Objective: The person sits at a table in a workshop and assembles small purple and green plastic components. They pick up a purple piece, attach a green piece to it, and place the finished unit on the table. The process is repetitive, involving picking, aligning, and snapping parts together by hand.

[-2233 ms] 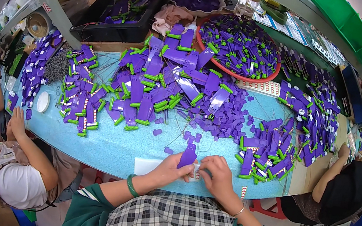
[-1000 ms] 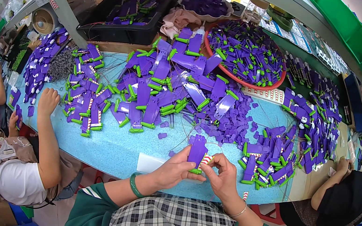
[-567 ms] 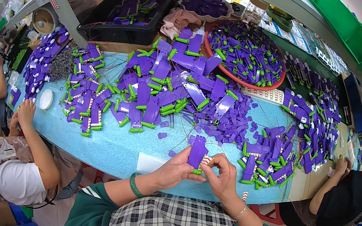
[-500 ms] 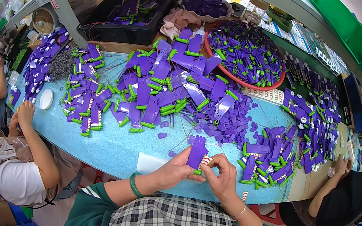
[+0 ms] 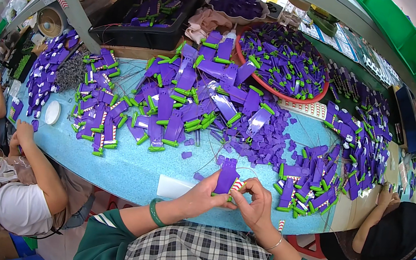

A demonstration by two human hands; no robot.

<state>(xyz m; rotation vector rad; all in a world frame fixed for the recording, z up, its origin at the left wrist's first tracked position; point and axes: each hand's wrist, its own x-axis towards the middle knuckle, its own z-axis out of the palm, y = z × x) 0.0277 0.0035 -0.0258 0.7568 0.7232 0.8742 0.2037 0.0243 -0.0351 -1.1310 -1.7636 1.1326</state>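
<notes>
A flat purple plastic part [image 5: 227,174] with a green end is gripped in my left hand [image 5: 202,196], its thumb lying over the lower end. My right hand [image 5: 257,205] pinches a red-and-white striped sticker [image 5: 237,185] against the part's right side. Both hands meet just above the table's near edge. Beyond them lies a heap of small purple pieces [image 5: 262,147]. To their right is a pile of purple parts with green ends and striped stickers [image 5: 314,179]. A white strip [image 5: 173,187] lies beside my left wrist.
Purple-and-green parts [image 5: 168,107] cover the middle of the blue table [image 5: 130,172]. A red basket [image 5: 300,98] and a black tray [image 5: 141,36] of parts stand at the back. A white lid [image 5: 53,112] lies left. People sit on both sides; a metal frame crosses above.
The purple part has tilted slightly and my left fingers have shifted around its lower end. My right hand stays nearly in place at the sticker. The neighbours' hands have moved a little.
</notes>
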